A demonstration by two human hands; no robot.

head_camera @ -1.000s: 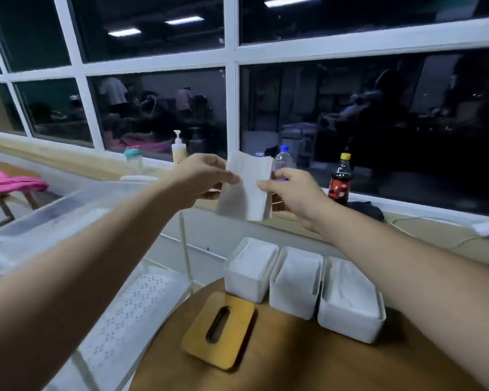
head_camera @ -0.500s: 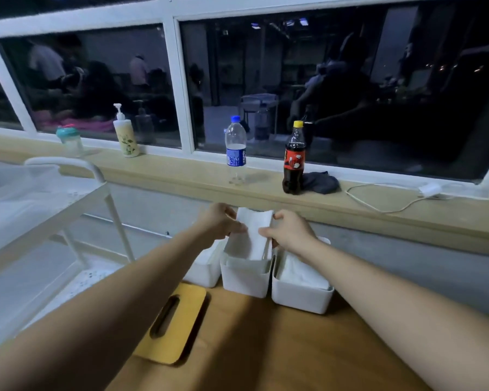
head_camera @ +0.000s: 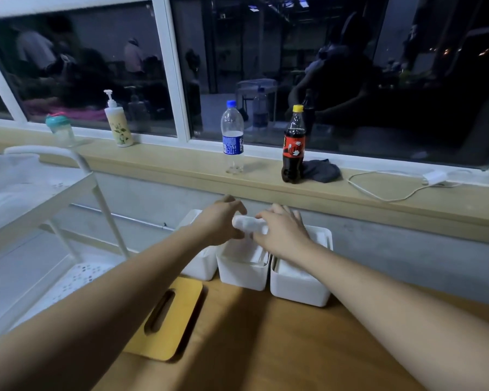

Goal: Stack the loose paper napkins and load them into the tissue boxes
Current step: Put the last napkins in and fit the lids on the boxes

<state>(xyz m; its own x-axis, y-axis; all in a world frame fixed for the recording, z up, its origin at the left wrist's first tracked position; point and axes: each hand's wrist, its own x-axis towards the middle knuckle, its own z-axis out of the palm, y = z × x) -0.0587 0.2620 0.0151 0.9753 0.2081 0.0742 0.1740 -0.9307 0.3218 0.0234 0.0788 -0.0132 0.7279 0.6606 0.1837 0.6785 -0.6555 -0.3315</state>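
Tissue boxes (head_camera: 242,275) and napkin (head_camera: 247,222) are showing plain white. Lid (head_camera: 178,328) is reading mustard-yellow with a dark slot, and table (head_camera: 266,348) is showing brown wood. Water bottle (head_camera: 232,136) is showing clear, with blue cap and blue-white label. Cola bottle (head_camera: 293,145) is showing dark, with yellow cap and red-black label. Pump bottle (head_camera: 118,122) is showing cream with green floral print. Cup (head_camera: 57,128) is showing a teal lid. Cloth (head_camera: 321,170) is reading dark grey. Cart shelf (head_camera: 68,280) is showing white with a dotted pattern.

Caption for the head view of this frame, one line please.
Left hand and right hand hold a napkin bundle over the middle tissue box; a slotted wooden lid lies on the table.
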